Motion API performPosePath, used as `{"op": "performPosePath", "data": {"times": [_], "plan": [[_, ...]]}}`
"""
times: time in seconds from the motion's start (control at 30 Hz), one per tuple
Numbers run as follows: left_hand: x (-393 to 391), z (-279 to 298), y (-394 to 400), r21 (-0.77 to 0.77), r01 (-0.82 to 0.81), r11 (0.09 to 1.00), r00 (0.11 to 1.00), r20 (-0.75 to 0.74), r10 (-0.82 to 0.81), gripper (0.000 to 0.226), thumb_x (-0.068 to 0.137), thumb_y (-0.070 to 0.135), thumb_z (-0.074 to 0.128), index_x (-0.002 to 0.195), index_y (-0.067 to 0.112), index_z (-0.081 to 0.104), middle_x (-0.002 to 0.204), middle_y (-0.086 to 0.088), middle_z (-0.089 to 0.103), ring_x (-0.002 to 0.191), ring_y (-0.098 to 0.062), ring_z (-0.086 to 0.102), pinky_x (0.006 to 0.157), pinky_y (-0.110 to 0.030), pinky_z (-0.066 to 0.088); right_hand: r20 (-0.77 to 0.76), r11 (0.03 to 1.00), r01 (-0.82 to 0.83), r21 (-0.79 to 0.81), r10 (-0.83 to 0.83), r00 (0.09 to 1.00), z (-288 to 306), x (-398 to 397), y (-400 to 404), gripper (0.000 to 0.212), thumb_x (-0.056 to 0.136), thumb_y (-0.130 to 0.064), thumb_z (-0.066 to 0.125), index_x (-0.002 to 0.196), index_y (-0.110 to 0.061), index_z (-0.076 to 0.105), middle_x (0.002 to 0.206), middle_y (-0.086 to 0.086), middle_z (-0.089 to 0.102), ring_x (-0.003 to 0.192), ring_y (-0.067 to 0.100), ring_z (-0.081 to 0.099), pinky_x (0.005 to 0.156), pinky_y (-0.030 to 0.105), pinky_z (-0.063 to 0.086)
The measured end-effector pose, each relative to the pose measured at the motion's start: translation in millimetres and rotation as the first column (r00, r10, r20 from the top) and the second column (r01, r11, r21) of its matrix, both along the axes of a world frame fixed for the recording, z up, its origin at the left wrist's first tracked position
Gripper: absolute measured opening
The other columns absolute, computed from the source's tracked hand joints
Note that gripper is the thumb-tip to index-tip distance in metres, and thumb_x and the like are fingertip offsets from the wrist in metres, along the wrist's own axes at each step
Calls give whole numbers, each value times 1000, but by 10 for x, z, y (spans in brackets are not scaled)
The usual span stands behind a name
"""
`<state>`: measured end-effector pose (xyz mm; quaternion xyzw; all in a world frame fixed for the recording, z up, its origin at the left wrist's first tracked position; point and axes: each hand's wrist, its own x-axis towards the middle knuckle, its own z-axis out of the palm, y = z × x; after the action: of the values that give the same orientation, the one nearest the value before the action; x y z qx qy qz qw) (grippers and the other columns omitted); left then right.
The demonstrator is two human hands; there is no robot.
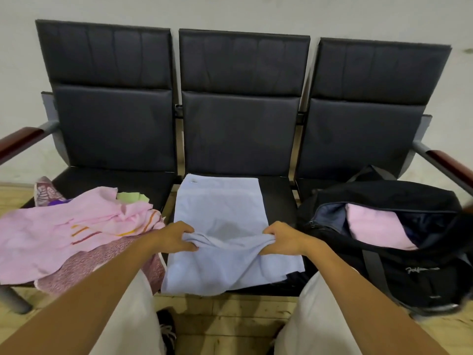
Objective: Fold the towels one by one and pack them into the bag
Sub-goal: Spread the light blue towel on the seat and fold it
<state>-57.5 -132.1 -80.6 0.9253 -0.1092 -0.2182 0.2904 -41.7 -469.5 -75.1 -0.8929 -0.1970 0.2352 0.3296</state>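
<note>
The three-seat black padded bench (238,139) is filling most of the frame, and it's not really a worktop, just seats. On the right seat the black fabric duffel bag (399,254) is sitting unzipped with one folded pink towel (376,226) already showing inside. The pile of unfolded towels (76,234) is taking up the left seat at lower left: I'm counting a pale pink one on top, a speckled maroon one under it, a bit of green and a patterned one peeking behind, so about four, though hidden layers could change that.

The pale blue rectangular towel (225,211) is lying flat on the middle seat, its near end hanging over the front edge. The left hand (176,237) and right hand (284,238) are each pinching a bunch of it, fingers curled tight around cloth.

My take for this fold: grab nearer the corners rather than mid-edge, keep both sides level, and lay the near half squarely onto the far edge before smoothing.
</note>
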Motion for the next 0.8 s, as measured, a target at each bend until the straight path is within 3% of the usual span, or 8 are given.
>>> {"op": "performPosePath", "data": {"times": [0.13,0.27,0.33,0.4,0.47,0.57,0.7,0.8], "plan": [[59,-154,96,102,-23,995,995,103,13,28,88,35,69,70,32,47,73,9,51,67,-10,49,66,-18,38,72,996,85,38,-87,994,-184,171,-16,31,86,-25,75,69,-3,61,66,6,56,63,6,51,62,26,43],[211,-286,-19,78,-25,997,997,79,19,14,91,12,63,81,21,60,75,8,54,68,-8,54,60,-11,41,75,997,75,29,-77,994,-323,327,54,31,86,-23,74,61,-16,56,59,-5,52,59,3,47,58,20,39],[292,-424,-51,76,-43,996,995,94,36,25,87,0,60,71,18,52,68,6,49,63,-5,49,56,-10,37,74,998,63,9,-64,995,-400,393,74,35,86,-20,72,57,-25,52,55,-11,49,56,1,45,57,18,37],[381,-571,-26,120,-28,992,994,105,16,33,84,-2,58,65,19,42,66,5,43,66,-12,46,55,-14,32,72,999,47,-22,-46,996,-477,489,69,32,85,-20,71,59,-24,53,58,-9,49,58,4,45,58,21,38],[462,-654,66,190,4,982,998,54,-14,28,85,1,56,67,17,40,70,1,44,73,-18,47,57,-20,32,64,997,30,-66,-26,998,-513,580,40,27,84,-21,70,62,-22,54,62,-4,50,61,9,46,59,25,38],[607,-691,303,312,35,950,995,-96,-5,9,85,7,57,89,13,52,94,-8,57,87,-22,58,72,-29,47,42,993,33,-115,-28,999,-558,704,12,26,83,-22,72,64,-20,54,66,-1,50,63,13,46,61,28,38],[730,-743,353,414,115,903,965,-262,-3,20,84,17,66,87,21,46,98,-2,52,86,-18,56,66,-24,45,17,984,-18,-177,21,1000,-608,759,144,24,86,-25,68,70,-26,50,74,-4,52,68,13,48,63,29,41],[738,-716,147,504,222,835,945,-323,-56,58,79,46,74,122,21,43,113,4,47,100,-17,51,77,-25,46,10,976,-79,-204,83,996,-617,737,307,24,85,-25,64,71,-30,44,83,1,55,73,19,52,63,30,43]]}}
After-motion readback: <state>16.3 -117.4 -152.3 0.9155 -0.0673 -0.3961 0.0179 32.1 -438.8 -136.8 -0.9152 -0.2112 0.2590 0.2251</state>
